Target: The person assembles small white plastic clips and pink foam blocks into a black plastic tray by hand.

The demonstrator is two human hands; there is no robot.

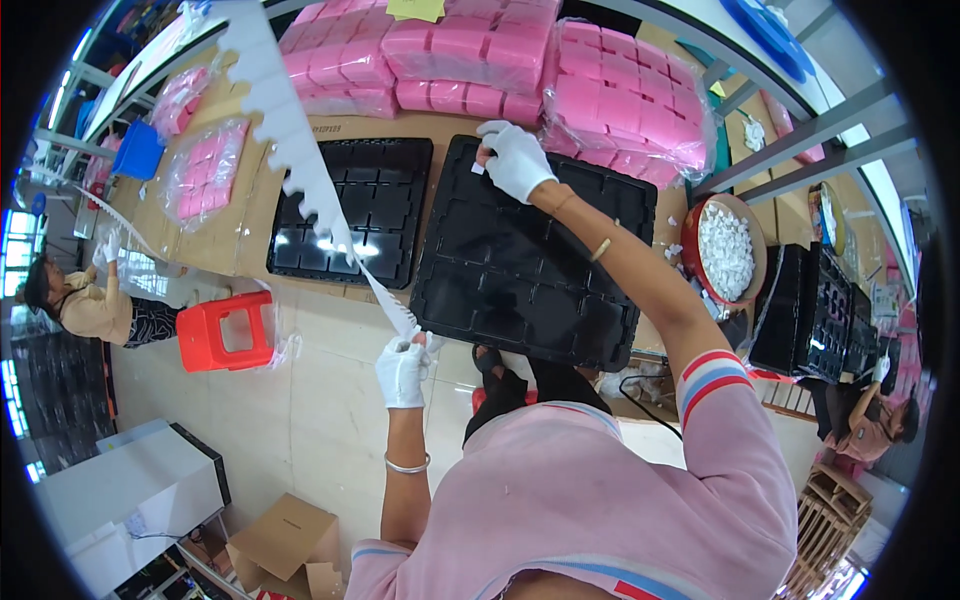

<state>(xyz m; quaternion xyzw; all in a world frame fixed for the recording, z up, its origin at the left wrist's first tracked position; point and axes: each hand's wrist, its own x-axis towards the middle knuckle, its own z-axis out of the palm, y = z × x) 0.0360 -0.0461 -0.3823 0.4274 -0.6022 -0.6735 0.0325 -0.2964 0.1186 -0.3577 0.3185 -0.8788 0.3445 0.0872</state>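
Note:
My left hand (pixel 401 374), in a white glove, is closed on the lower end of a long white strip (pixel 272 80) with a notched edge. The strip rises from that hand toward the upper left, passing over a second black tray (pixel 342 212). In front of me lies a large black plastic tray (pixel 505 290) with shallow compartments. Over its far left corner is my right hand (pixel 520 165), also gloved, its fingertips pinched at a small white piece (pixel 478 169). Whether that piece touches the tray I cannot tell.
Bagged pink foam blocks (pixel 625 90) are stacked behind the trays. A red bowl of white bits (pixel 726 250) stands at the right. A red stool (pixel 226 332) is on the floor at left. One co-worker (pixel 95 300) is at far left, another (pixel 868 415) at far right.

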